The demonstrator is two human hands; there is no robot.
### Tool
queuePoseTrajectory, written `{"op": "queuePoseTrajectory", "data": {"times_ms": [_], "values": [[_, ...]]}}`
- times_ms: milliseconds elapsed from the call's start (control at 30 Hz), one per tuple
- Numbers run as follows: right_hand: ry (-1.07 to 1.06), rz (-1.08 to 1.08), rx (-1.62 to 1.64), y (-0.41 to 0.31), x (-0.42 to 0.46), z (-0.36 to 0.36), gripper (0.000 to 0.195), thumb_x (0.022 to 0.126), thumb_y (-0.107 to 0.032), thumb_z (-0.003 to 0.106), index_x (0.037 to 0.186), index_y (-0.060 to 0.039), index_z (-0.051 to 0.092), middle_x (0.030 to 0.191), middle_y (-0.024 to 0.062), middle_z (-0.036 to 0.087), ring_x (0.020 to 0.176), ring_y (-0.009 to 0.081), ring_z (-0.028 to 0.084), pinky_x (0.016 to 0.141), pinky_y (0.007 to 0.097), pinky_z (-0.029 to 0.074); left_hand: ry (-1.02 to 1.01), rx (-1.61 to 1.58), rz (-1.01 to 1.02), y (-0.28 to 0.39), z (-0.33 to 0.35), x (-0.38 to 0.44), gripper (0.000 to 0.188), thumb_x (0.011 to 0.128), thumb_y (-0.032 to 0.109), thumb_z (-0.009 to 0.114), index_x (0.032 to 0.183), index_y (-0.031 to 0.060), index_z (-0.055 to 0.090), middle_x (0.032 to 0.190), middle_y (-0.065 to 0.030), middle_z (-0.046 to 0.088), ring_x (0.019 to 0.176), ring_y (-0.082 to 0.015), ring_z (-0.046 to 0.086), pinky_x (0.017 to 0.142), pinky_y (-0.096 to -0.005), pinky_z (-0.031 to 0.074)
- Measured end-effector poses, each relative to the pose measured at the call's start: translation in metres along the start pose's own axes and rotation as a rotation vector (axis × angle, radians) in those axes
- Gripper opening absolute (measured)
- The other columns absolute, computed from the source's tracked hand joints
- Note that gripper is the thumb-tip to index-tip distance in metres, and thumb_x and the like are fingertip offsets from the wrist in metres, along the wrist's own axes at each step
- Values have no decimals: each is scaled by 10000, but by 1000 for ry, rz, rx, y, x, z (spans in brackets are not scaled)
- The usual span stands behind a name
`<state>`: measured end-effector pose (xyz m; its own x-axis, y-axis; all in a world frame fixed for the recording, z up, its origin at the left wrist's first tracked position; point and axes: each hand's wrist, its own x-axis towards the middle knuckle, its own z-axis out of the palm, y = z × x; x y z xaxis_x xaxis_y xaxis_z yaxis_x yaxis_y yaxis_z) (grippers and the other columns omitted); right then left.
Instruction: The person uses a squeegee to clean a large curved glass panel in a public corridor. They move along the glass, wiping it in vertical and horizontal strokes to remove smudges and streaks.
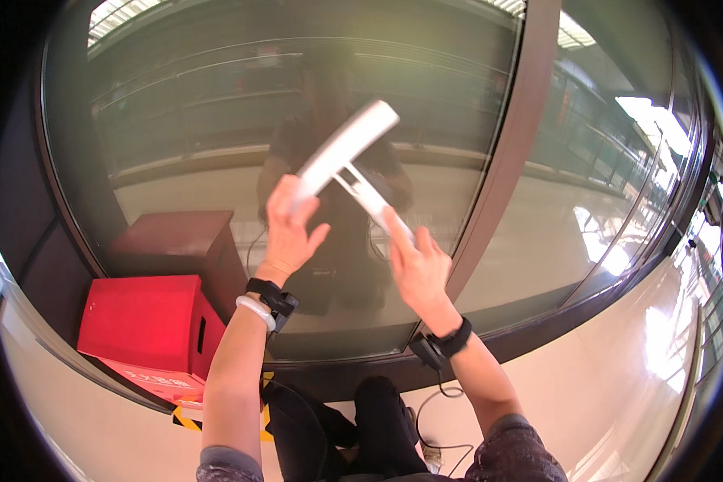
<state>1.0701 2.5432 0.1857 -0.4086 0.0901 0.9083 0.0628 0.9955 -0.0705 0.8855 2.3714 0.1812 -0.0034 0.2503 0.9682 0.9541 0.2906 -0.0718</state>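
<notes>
A white T-shaped window squeegee [349,150], slightly blurred, is held at a slant in front of a dark glass pane [217,132]. My right hand [419,265] is closed around its handle, the index finger stretched along it. At the lower left end of the wide head, my left hand [292,226] grips with its fingers while the thumb sticks out to the side. Whether the head touches the glass cannot be told.
A red box [141,319] bearing writing stands at the lower left, by black-and-yellow floor tape [187,417]. A brown frame post [506,144] divides the panes. A black cable [422,416] hangs from my right wrist strap to the pale floor [554,385].
</notes>
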Motion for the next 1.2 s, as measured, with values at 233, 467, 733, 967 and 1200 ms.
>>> {"op": "queuePoseTrajectory", "data": {"times_ms": [233,467,733,967,1200], "values": [[-136,163,217,15,-44,17,587,916,-154,647,1452,-324,478,803,133,506,646,353,604,531,459,488,-251,206,-2,-1,-46,6,624,817,181,734,1381,164,466,1585,-116,281,1459,-369,234,1159,-527,212],[-422,477,289,48,-266,44,706,942,-121,607,1542,-328,299,860,180,576,728,417,609,638,511,503,-236,280,155,9,-36,80,587,849,192,698,1395,172,485,1592,-108,291,1461,-324,271,1162,-484,233],[-306,440,519,19,-146,30,632,911,-92,642,1496,-169,415,1104,225,626,895,450,597,769,460,508,-136,443,210,7,6,79,615,846,295,698,1422,272,485,1594,-89,305,1450,-288,313,1158,-478,267],[-508,688,696,45,-158,65,489,944,-256,665,1346,-72,455,757,199,637,676,391,640,585,434,489,-79,471,240,3,1,79,578,868,308,662,1421,297,494,1572,-70,354,1415,-284,371,1129,-473,305],[-981,1052,322,109,-421,75,561,871,-444,702,1187,-35,485,937,264,683,947,480,643,768,524,502,-33,552,276,3,-2,84,484,934,341,578,1409,278,507,1558,-78,382,1411,-288,382,1135,-461,287]]}}
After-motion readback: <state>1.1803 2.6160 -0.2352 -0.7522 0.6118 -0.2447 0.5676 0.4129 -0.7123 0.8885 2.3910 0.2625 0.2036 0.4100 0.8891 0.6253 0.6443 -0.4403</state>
